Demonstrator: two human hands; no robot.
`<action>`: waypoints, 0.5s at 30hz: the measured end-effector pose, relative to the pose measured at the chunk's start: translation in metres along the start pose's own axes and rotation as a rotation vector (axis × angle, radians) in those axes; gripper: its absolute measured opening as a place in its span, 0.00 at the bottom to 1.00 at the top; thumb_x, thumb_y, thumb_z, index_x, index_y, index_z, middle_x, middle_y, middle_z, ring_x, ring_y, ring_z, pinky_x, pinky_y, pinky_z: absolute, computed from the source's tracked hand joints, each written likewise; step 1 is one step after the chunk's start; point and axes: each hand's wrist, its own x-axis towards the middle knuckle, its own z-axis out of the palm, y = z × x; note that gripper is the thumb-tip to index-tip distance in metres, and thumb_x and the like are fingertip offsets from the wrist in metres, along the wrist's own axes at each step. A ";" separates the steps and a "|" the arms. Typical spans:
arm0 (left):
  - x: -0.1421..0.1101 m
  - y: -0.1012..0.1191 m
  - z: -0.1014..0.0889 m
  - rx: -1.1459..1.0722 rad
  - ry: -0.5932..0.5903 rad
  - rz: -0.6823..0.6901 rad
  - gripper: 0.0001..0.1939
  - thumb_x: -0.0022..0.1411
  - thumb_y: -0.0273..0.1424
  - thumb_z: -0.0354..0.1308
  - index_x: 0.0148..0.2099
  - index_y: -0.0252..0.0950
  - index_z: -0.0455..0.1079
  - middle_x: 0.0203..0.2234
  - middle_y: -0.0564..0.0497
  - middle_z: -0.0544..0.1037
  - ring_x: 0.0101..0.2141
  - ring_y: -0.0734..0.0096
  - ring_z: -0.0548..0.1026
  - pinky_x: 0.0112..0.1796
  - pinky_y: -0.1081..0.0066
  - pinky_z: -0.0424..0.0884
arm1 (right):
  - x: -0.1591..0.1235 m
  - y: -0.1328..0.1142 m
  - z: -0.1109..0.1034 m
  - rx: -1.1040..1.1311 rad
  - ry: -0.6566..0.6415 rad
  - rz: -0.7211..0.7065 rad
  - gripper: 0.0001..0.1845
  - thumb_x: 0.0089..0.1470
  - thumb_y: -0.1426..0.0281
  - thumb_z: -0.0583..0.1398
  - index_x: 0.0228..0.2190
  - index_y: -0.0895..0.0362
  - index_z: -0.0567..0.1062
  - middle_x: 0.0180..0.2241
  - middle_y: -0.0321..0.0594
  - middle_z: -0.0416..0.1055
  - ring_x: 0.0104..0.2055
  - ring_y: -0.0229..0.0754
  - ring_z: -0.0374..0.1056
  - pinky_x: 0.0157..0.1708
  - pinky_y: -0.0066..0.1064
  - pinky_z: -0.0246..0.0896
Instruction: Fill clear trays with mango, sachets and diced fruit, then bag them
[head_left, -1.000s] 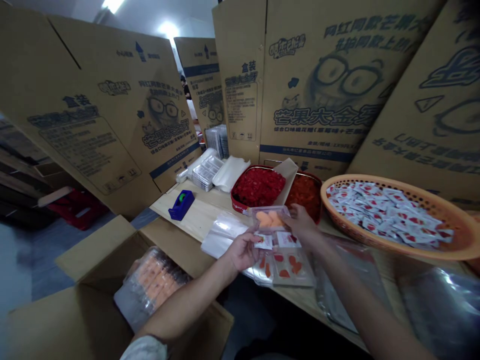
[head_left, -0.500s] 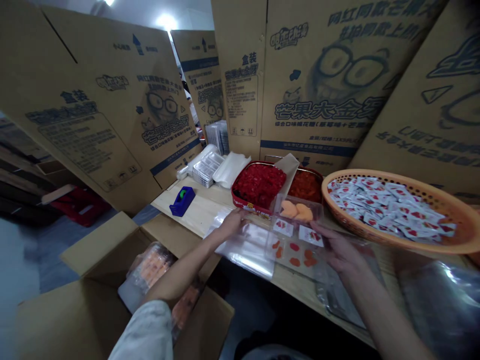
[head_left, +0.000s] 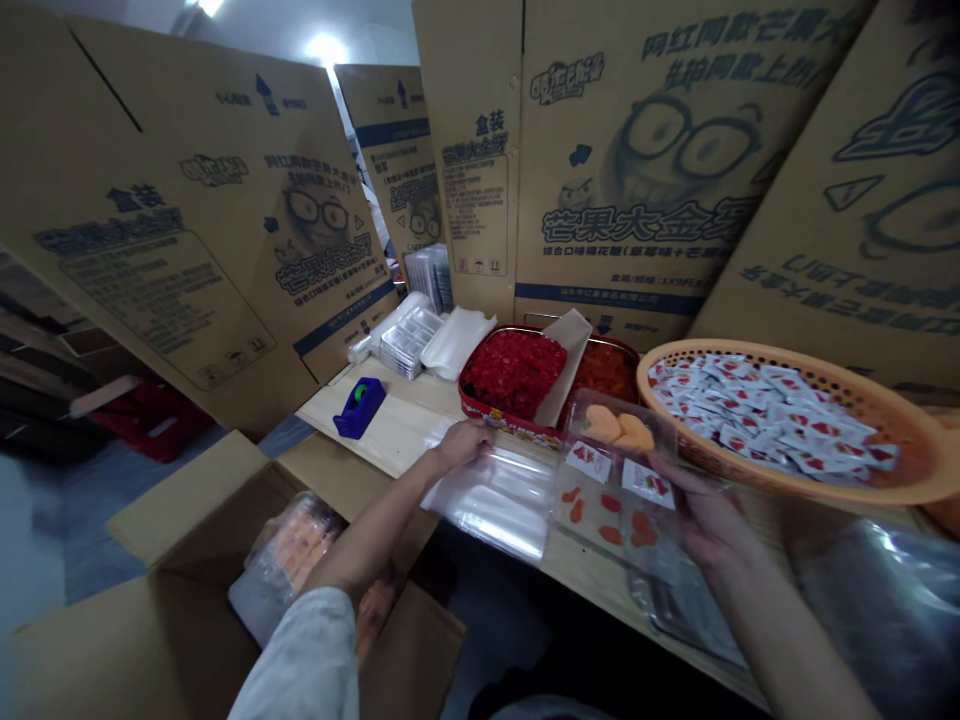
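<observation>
My right hand (head_left: 709,515) grips the right edge of a clear compartmented plastic tray (head_left: 592,500) and holds it tilted above the table. Orange pieces shaped like half-moons, two small white sachets with red fruit prints, and several red and orange gummy pieces sit in its compartments. My left hand (head_left: 463,445) is at the far edge of a stack of clear plastic bags (head_left: 499,500), its fingers closed on the top bag. Just behind the bags is a red tin (head_left: 514,375) full of red pieces.
An orange basket (head_left: 919,455) of sachets stands at the right, beside a second tin of orange-red pieces (head_left: 607,368). A blue tape dispenser (head_left: 360,408) and clear trays (head_left: 409,340) are at the left. An open carton (head_left: 97,640) with packed trays lies below; tall cartons (head_left: 637,240) wall the back.
My right hand has carried the tray a little to the right, away from the bags. My left hand stays at the bags. The camera view has shifted slightly.
</observation>
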 end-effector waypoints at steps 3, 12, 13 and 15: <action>-0.006 0.004 -0.004 -0.019 0.030 0.052 0.06 0.54 0.30 0.57 0.30 0.37 0.75 0.30 0.48 0.75 0.37 0.65 0.69 0.42 0.70 0.62 | 0.000 -0.002 -0.001 0.031 0.109 0.050 0.06 0.41 0.76 0.62 0.26 0.54 0.76 0.28 0.39 0.77 0.31 0.49 0.74 0.34 0.39 0.74; -0.016 0.029 -0.017 -0.158 0.110 0.081 0.10 0.58 0.31 0.54 0.40 0.40 0.75 0.41 0.46 0.76 0.44 0.65 0.70 0.48 0.70 0.61 | 0.000 -0.009 0.003 0.104 0.225 -0.010 0.10 0.43 0.77 0.58 0.29 0.54 0.76 0.30 0.42 0.77 0.34 0.48 0.74 0.35 0.38 0.74; -0.017 0.033 -0.018 -0.178 0.121 0.064 0.10 0.57 0.32 0.55 0.40 0.40 0.75 0.40 0.46 0.76 0.43 0.65 0.70 0.47 0.70 0.61 | 0.000 -0.010 0.002 0.116 0.217 -0.039 0.09 0.44 0.77 0.58 0.29 0.54 0.76 0.29 0.42 0.77 0.33 0.47 0.74 0.34 0.38 0.74; -0.019 0.040 -0.019 -0.223 0.143 0.022 0.11 0.56 0.35 0.57 0.41 0.40 0.75 0.38 0.48 0.77 0.41 0.65 0.71 0.44 0.71 0.62 | 0.003 -0.011 -0.002 0.149 0.210 -0.106 0.10 0.44 0.78 0.58 0.29 0.54 0.76 0.28 0.40 0.77 0.30 0.46 0.74 0.30 0.37 0.75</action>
